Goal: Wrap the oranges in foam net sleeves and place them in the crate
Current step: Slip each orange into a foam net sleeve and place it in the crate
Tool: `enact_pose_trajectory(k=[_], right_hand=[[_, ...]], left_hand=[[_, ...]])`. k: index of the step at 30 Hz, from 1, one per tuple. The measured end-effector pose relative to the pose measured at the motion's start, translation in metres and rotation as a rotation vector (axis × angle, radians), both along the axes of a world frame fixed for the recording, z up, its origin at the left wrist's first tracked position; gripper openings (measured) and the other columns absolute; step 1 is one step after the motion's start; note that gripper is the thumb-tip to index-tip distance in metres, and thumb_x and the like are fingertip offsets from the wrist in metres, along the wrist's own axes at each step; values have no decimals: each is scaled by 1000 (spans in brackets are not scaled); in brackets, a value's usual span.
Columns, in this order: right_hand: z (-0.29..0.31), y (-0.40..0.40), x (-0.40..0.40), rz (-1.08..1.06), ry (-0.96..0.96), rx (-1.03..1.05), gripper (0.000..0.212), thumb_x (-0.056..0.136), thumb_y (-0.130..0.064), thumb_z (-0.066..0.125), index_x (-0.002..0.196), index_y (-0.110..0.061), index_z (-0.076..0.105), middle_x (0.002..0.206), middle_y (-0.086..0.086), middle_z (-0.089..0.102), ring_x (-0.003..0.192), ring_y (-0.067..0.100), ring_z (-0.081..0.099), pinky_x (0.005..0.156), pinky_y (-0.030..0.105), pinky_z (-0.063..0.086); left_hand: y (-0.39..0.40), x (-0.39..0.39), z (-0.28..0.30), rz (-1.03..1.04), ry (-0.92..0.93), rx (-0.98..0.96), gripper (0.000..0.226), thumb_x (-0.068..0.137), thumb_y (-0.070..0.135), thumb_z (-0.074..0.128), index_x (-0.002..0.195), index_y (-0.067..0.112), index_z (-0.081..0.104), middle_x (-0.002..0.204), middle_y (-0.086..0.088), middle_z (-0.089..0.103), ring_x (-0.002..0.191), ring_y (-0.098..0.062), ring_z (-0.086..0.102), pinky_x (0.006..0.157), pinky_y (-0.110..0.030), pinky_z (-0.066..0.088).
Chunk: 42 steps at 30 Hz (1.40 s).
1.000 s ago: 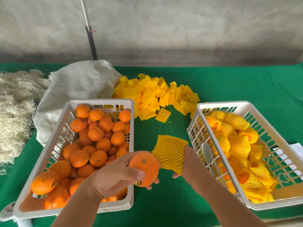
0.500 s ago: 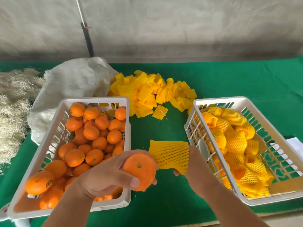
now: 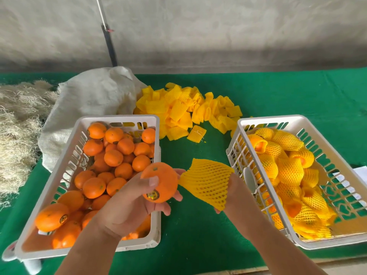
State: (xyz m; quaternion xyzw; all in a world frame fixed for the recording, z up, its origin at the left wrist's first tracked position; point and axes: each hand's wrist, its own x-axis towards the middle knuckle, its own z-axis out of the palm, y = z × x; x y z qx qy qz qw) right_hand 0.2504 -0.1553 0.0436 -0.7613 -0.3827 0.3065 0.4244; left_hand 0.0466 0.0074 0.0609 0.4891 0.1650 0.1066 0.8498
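Since a second ago the orange [image 3: 160, 182] has turned in the left hand [image 3: 127, 207], its sticker now facing the camera, and the foam net sleeve [image 3: 207, 182] has spread wider. The left hand's thumb and fingers curl around the smooth, round orange above the left crate's near corner. The right hand [image 3: 231, 190] grips the yellow, soft-meshed sleeve just beside the fruit, its fingers mostly hidden behind it. The left crate [image 3: 119, 119], white slotted plastic, holds bare oranges; the right crate [image 3: 297, 120] holds wrapped ones. Behind lie a pile of loose sleeves [image 3: 184, 108], a white woven sack [image 3: 95, 96] and pale straw [image 3: 17, 124] on green cloth [image 3: 297, 92].
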Motion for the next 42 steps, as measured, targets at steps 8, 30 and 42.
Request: enact_pose_trajectory(k=[8, 30, 42], right_hand=[[0, 4, -11, 59, -16, 153, 22, 88, -7, 71, 87, -27, 65, 77, -17, 71, 77, 0, 71, 63, 17, 55], [6, 1, -26, 78, -116, 250, 43, 79, -22, 66, 81, -65, 62, 73, -36, 65, 75, -14, 65, 57, 2, 45], [11, -3, -32, 108, -79, 204, 43, 77, -20, 59, 60, -60, 60, 54, -32, 57, 59, -13, 58, 49, 5, 41]], left_hand=[[-28, 29, -5, 362, 3, -256, 85, 68, 71, 88, 130, 17, 69, 126, -24, 70, 69, -20, 67, 46, -24, 50], [-48, 30, 6, 261, 67, -135, 54, 93, 68, 57, 129, 30, 72, 112, -17, 74, 78, -26, 72, 49, -37, 57], [-52, 23, 7, 245, 111, -137, 52, 94, 58, 62, 133, 24, 70, 101, -17, 69, 81, -29, 70, 55, -33, 59]])
